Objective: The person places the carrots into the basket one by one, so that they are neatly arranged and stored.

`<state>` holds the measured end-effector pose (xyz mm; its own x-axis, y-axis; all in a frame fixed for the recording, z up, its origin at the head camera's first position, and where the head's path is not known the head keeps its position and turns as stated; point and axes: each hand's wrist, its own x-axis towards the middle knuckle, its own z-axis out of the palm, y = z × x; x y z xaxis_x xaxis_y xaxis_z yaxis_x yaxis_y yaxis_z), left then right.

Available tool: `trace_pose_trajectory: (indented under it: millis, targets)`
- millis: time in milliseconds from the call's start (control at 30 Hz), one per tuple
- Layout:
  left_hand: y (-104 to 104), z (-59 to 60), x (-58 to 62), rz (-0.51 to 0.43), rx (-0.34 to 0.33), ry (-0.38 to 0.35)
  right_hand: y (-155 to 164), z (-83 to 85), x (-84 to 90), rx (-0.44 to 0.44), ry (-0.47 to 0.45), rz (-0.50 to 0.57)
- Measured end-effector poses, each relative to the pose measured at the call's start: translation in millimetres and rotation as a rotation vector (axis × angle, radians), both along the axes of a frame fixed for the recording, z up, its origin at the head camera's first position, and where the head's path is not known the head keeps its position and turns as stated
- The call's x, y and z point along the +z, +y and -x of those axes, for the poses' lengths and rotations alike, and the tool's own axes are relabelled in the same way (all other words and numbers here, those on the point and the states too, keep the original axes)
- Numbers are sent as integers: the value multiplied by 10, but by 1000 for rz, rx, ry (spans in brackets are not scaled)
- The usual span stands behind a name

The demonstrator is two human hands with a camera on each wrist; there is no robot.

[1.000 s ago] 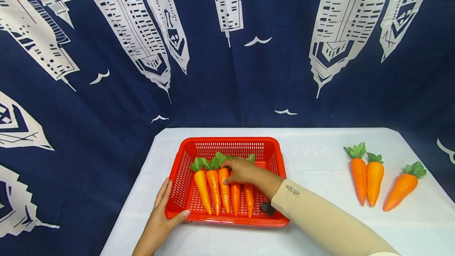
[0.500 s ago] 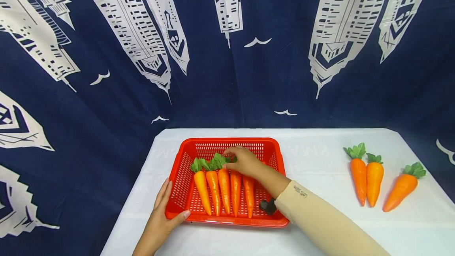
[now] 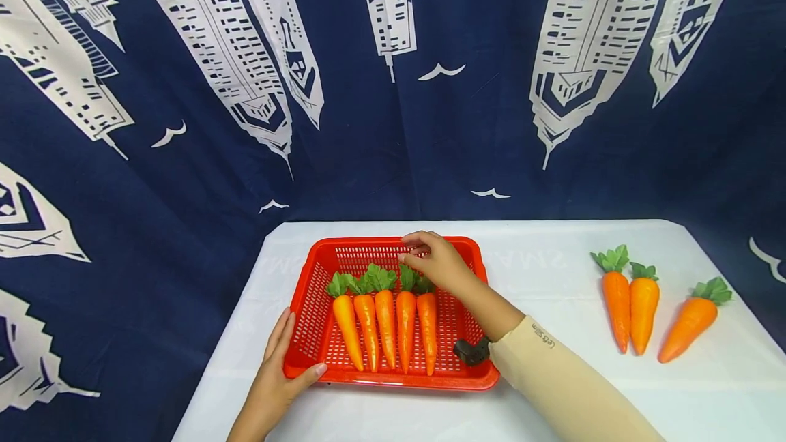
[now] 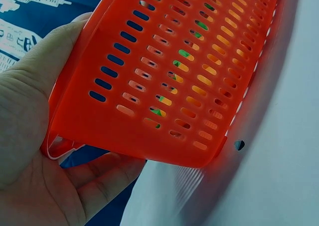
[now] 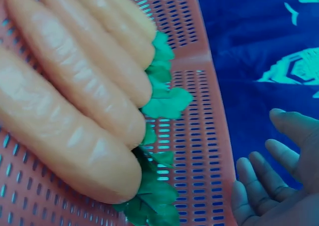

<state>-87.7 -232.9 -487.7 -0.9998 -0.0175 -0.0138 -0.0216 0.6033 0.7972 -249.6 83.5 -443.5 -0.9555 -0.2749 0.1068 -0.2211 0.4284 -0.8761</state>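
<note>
A red plastic basket (image 3: 393,380) with slotted walls stands on the white table. Inside it, several carrots (image 3: 405,333) lie side by side, green leaves at the far end and tips toward me. My left hand (image 3: 273,367) grips the basket's near left corner; in the left wrist view, thumb and fingers go around the rim (image 4: 60,101). Above the basket's far side, my right hand (image 3: 439,261) hangs past the leaves (image 3: 408,278) and holds nothing. The right wrist view shows its fingers (image 5: 259,181) loosely bent, apart from the carrots.
Three more carrots lie on the table to the right: two side by side (image 3: 643,312) and one slanted (image 3: 688,326). A small black device (image 3: 471,352) sits by my right sleeve, over the basket's near right corner. A dark blue printed cloth (image 3: 430,142) hangs behind.
My right hand has let go of the carrots' leafy ends and moved up and away toward the basket's far rim. The left hand has stayed at its corner.
</note>
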Motion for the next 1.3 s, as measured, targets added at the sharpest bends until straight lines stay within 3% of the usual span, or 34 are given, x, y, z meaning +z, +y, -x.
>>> trace_pose_trajectory:
  millis: [367, 633, 933, 1300]
  targets:
    - [-14, 12, -32, -5, 4, -15, 349, -55, 198, -92, 1, 144]
    - [-4, -3, -1, 17, 0, 4, 748, -64, 301, -182, 11, 163]
    - [-4, 4, -9, 6, 1, -1, 1130, -125, 295, -277, 19, 163]
    - [-13, 15, -6, -6, -1, -8, 1630, -218, 221, -473, -9, 133]
